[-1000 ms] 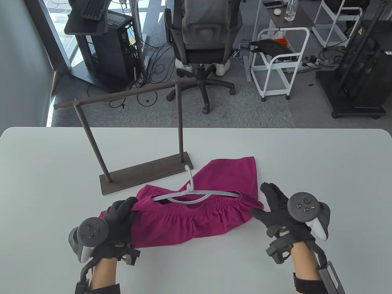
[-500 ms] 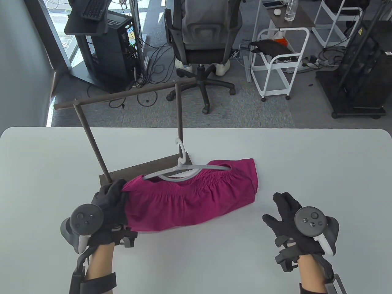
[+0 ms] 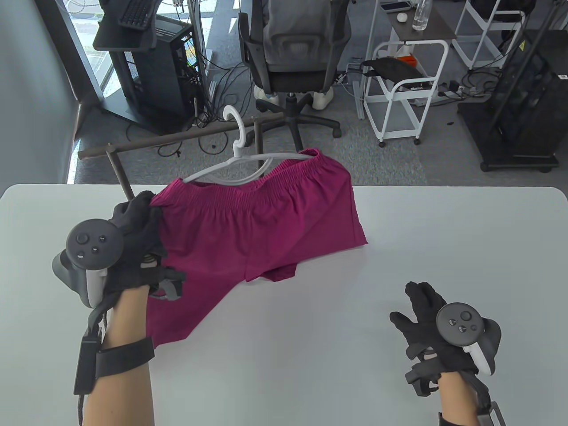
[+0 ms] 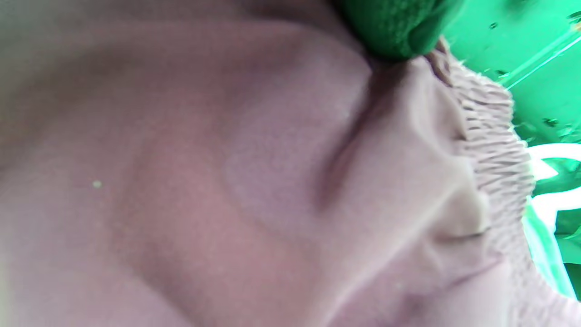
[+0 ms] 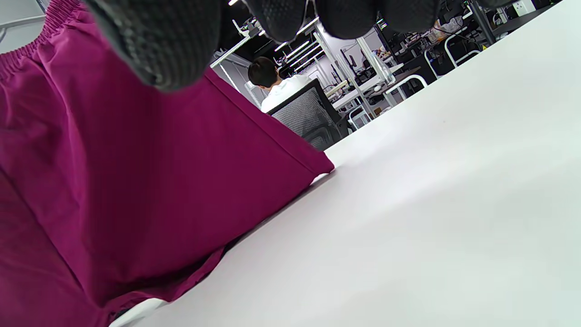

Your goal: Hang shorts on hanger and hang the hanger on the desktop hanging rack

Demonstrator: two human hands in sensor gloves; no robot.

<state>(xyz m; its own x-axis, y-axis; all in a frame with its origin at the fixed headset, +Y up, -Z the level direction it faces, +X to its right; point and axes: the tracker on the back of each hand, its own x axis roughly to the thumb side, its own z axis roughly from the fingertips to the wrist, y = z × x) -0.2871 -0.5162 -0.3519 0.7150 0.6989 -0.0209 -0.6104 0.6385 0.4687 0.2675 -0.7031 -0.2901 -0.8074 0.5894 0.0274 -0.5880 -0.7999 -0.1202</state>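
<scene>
Magenta shorts (image 3: 262, 222) hang from a white plastic hanger (image 3: 248, 162) raised above the white table (image 3: 443, 239); their hems still drape onto the tabletop. My left hand (image 3: 133, 222) grips the hanger's left end together with the waistband, and the cloth (image 4: 227, 181) fills the left wrist view. The hanger's hook (image 3: 235, 126) stands close to the dark rack's top bar (image 3: 177, 138), which the shorts partly hide. My right hand (image 3: 421, 313) lies low at the right with relaxed fingers (image 5: 159, 45), holding nothing. The shorts (image 5: 113, 172) show in the right wrist view.
The rack's left post (image 3: 122, 175) rises behind my left hand; its base is hidden by the shorts. Beyond the table's far edge are an office chair (image 3: 293, 66), a white cart (image 3: 404, 88) and a black shelf unit (image 3: 519, 102). A person sits far off (image 5: 272, 86).
My left hand lifted the hanger with the shorts off the table, up and back toward the rack bar. My right hand let go of the shorts and drew back to the right.
</scene>
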